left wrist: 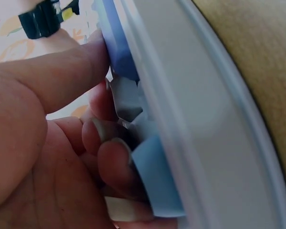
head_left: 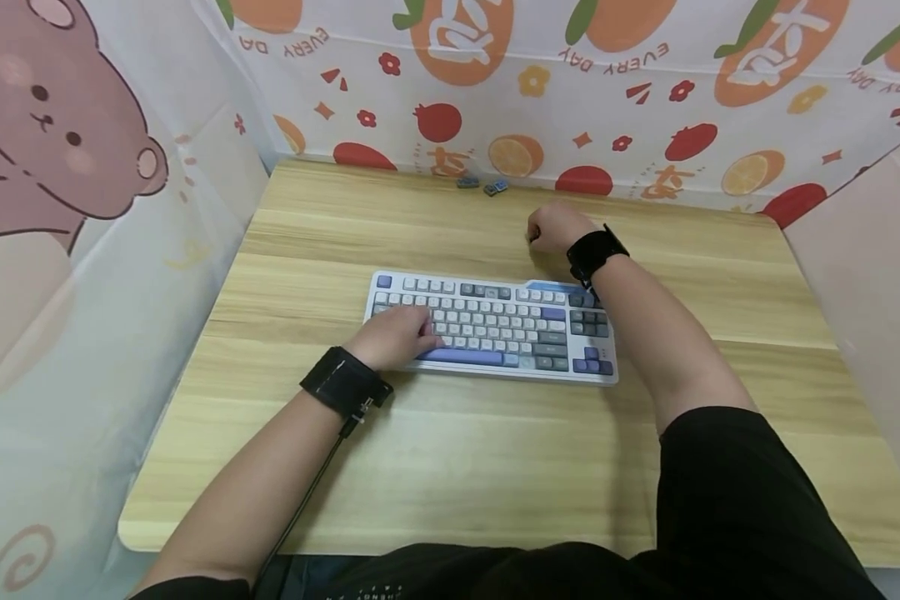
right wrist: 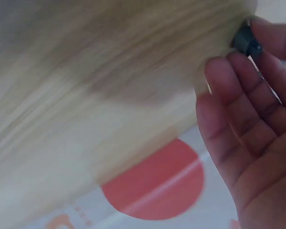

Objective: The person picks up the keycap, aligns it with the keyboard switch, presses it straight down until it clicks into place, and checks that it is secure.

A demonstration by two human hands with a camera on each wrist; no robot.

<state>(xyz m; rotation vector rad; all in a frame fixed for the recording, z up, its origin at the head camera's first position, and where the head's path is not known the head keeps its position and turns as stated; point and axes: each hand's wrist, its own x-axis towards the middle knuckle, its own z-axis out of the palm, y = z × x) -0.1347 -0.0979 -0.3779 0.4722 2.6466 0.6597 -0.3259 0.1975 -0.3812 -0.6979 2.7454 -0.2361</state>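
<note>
On the table lies a white keyboard [head_left: 487,333] with white, grey and purple keycaps. My left hand [head_left: 393,335] rests over its left end, fingers bent onto the keys. In the left wrist view the thumb [left wrist: 93,57] lies against the long purple space bar [left wrist: 117,38], and fingertips touch grey and light-blue keycaps [left wrist: 157,176]. Beyond the keyboard's back right edge is my right hand [head_left: 560,227], low over the table. Its thumb and index finger pinch a small, dark grey, tapered keycap [right wrist: 247,40]; the other fingers [right wrist: 224,78] are partly bent.
Two small dark pieces [head_left: 496,187] lie at the table's back edge, against the fruit-print cloth [head_left: 525,108]. A cable [head_left: 311,492] runs from the left wristband [head_left: 345,386] down along the forearm. Wooden table surface [head_left: 450,458] extends in front of the keyboard.
</note>
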